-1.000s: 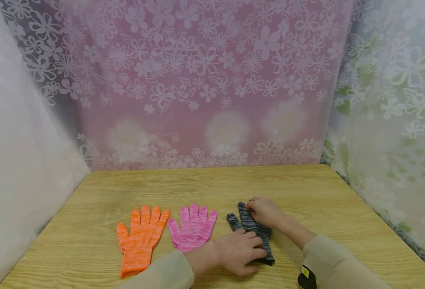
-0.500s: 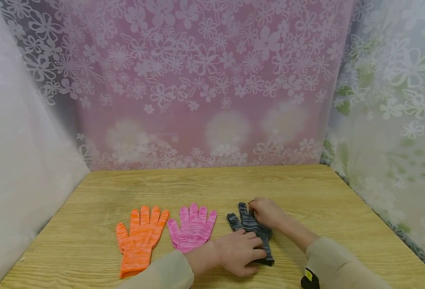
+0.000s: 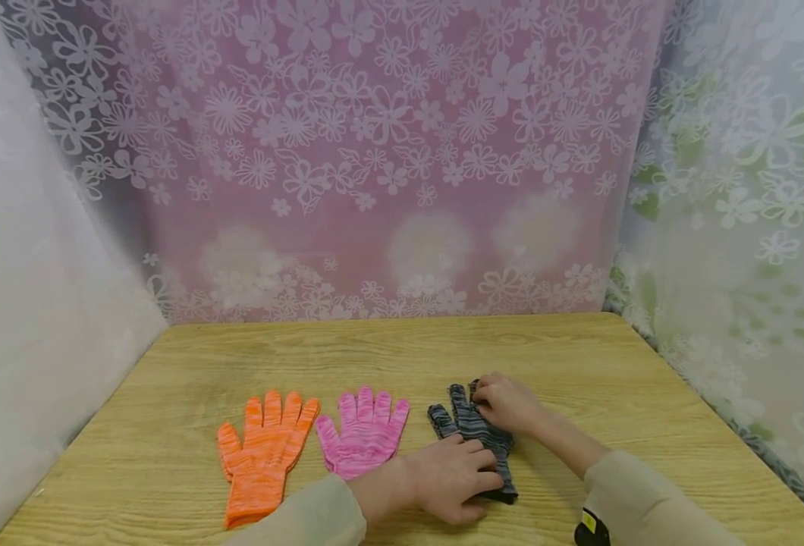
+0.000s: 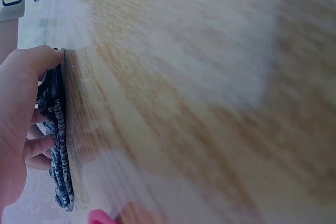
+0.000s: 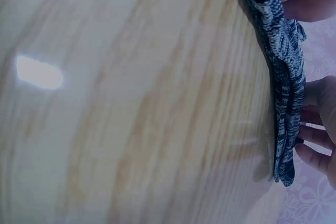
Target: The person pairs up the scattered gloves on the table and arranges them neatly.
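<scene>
In the head view a dark grey and black knitted glove (image 3: 478,425) lies flat on the wooden table, fingers pointing away from me. My left hand (image 3: 453,478) rests across its palm and cuff, fingers spread loosely; in the left wrist view its thumb reaches the cuff of the glove (image 4: 60,129). At the far end my right hand (image 3: 511,406) pinches one of the glove's fingers, with curled fingertips that partly cover it. The right wrist view shows the glove (image 5: 286,77) edge-on, with my right hand (image 5: 323,124) against its finger end.
Left of the dark glove lie a pink glove (image 3: 364,432), its cuff behind my left forearm, and an orange glove (image 3: 265,455). The wooden table (image 3: 375,349) ends at a pink floral curtain (image 3: 375,152), with pale sheets at both sides.
My right hand and sleeve have shifted slightly to the right along the glove's fingers, uncovering a bit more of a fingertip. My left hand stays in place on the glove.
</scene>
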Motion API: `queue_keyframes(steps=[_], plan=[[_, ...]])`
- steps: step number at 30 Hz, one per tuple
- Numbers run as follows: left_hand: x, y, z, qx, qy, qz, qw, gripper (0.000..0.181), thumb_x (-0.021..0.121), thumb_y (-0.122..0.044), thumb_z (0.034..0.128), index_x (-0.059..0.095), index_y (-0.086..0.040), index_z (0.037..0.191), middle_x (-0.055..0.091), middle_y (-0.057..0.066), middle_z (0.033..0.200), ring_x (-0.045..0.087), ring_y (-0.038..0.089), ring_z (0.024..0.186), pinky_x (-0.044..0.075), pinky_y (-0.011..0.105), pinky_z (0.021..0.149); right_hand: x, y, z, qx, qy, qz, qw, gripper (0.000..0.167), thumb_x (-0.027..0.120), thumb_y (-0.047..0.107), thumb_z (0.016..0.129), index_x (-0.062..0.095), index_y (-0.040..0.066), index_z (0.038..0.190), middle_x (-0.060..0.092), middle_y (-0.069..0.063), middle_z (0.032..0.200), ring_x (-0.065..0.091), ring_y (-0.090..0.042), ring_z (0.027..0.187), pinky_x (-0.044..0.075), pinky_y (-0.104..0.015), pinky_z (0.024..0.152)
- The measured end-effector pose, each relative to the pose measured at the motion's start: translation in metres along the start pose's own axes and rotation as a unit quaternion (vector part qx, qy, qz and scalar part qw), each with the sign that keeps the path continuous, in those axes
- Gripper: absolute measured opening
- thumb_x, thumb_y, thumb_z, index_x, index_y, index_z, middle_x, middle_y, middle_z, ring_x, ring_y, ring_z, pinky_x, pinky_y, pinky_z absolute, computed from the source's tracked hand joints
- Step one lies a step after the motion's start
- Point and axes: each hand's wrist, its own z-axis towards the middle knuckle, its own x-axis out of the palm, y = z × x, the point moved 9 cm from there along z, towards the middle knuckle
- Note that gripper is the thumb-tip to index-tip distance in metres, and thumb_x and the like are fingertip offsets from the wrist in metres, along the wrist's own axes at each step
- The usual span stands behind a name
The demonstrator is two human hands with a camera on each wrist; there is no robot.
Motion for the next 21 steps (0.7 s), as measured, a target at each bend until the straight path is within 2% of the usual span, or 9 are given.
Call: queue_keyframes(steps=[5, 13, 21], plan=[[0.001, 0.0, 0.0, -0.002, -0.003, 0.001, 1.0, 0.039, 0.044, -0.048, 0.0932, 0.051, -0.029, 0.126, 0.047, -0.01, 0.121, 0.043, 0.005, 0.108, 0.038, 0.023, 0.085, 0.001, -0.003, 0.0, 0.005, 0.0, -0.004, 1.0, 0.005, 0.07, 0.01, 0.08, 0.07, 0.008, 0.084, 0.06, -0.003, 0.084, 0.056, -0.021, 0.078, 0.048, -0.031, 0.063], [0.002, 0.0, 0.0, 0.0, -0.005, 0.005, 1.0, 0.039, 0.045, -0.048, 0.0929, 0.051, -0.03, 0.126, 0.047, -0.01, 0.121, 0.043, 0.005, 0.108, 0.038, 0.022, 0.083, -0.008, -0.012, 0.006, 0.044, -0.034, 0.016, 0.9983, 0.005, 0.068, 0.006, 0.08, 0.07, 0.007, 0.084, 0.063, -0.004, 0.086, 0.058, -0.022, 0.081, 0.049, -0.032, 0.066], [0.001, 0.001, 0.0, -0.002, -0.007, 0.004, 1.0, 0.039, 0.045, -0.048, 0.0928, 0.052, -0.03, 0.127, 0.047, -0.01, 0.12, 0.043, 0.005, 0.106, 0.037, 0.022, 0.083, -0.001, -0.008, 0.014, 0.017, -0.006, -0.023, 0.9996, 0.005, 0.067, 0.012, 0.083, 0.071, 0.011, 0.081, 0.066, -0.003, 0.088, 0.057, -0.022, 0.08, 0.047, -0.034, 0.067]])
